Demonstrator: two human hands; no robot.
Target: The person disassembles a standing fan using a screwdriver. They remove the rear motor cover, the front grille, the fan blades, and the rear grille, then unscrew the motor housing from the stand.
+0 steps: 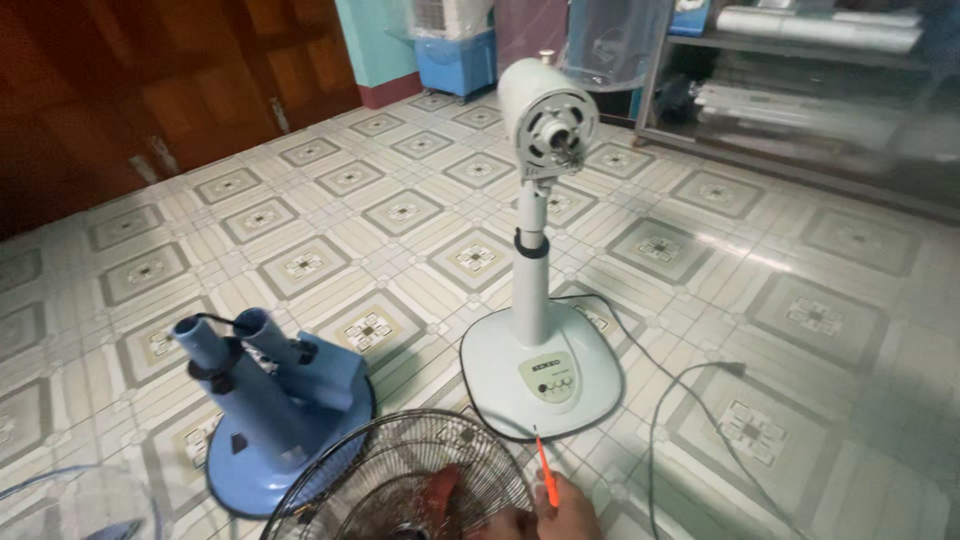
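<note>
- Down at the bottom edge of the view, a hand pokes in, only partly visible, fingers pinched together around an orange screwdriver. Which of the person's hands it is, I cannot tell.
- The screwdriver stands nearly upright, its thin tip pointing up toward the front edge of the white fan's base.
- Just beside that hand, to its left, sits a dark wire fan guard, round, with a reddish piece at its hub; part of another hand seems to rest against it, grip not readable.
- The white pedestal fan stands upright near the middle of the tiled floor, its motor head bare, with the shaft and front plate exposed.
- A black cord loops across the floor to the right of the white base, its plug lying well apart from the fan.
- To the left, a blue fan stand is on its round base, its short column and head tilted away from the camera, just beside the wire guard.
- Bottom left corner: a clear plastic blade, faint and partly cut off.
- Along the far edge of the floor, dark wooden doors, a blue and white appliance and metal shelving with rolled stock.
</note>
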